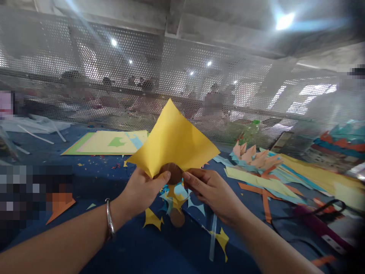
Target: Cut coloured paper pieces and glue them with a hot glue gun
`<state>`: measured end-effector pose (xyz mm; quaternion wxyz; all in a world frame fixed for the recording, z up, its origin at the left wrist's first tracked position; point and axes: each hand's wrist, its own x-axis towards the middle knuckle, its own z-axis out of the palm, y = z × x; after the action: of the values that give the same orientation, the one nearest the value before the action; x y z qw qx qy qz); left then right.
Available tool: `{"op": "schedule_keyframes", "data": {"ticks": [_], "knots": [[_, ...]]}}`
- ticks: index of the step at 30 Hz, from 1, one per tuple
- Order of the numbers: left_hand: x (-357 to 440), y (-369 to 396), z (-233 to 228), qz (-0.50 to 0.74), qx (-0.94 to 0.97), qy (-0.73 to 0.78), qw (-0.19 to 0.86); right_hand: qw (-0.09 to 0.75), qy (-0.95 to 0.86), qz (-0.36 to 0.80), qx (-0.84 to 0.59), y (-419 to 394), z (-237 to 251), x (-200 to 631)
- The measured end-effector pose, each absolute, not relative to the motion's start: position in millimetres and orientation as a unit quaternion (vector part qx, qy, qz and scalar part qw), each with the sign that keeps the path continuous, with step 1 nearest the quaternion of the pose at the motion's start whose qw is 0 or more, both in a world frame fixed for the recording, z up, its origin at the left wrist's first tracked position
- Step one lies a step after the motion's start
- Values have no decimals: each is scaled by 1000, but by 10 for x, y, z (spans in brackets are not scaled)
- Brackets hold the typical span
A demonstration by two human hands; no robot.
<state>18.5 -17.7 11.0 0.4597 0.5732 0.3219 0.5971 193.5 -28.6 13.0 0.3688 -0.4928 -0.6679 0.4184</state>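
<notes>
A yellow paper sheet [173, 139] is held up in front of me, over the blue table [94, 179]. My left hand [142, 192] pinches its lower edge together with a brown paper disc [173, 172]. My right hand [212, 192] grips the same lower edge and the disc from the right, thumb on top. A metal bangle [109, 220] circles my left wrist. Below my hands lie yellow and light blue paper scraps [173, 199] and a second brown disc [177, 217].
Coloured paper sheets [111, 142] lie at the back left. Cut paper strips and pink pointed shapes [256, 160] cover the right side, next to a purple tool with a black cord [319, 224]. A perforated metal screen [182, 83] stands behind the table, with blurred people beyond it.
</notes>
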Motion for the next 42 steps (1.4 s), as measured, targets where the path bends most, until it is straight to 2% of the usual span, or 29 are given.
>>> {"op": "schedule_keyframes", "data": {"ticks": [11, 19, 25, 42], "knots": [[209, -181, 19, 580, 546, 320, 513, 391, -650, 442, -478, -302, 117, 1932], [216, -210, 74, 587, 565, 317, 485, 372, -667, 424, -487, -311, 146, 1954], [185, -181, 110, 531, 631, 311, 472, 357, -667, 422, -499, -308, 167, 1970], [167, -175, 232, 504, 681, 319, 425, 363, -674, 413, -493, -302, 142, 1960]]}}
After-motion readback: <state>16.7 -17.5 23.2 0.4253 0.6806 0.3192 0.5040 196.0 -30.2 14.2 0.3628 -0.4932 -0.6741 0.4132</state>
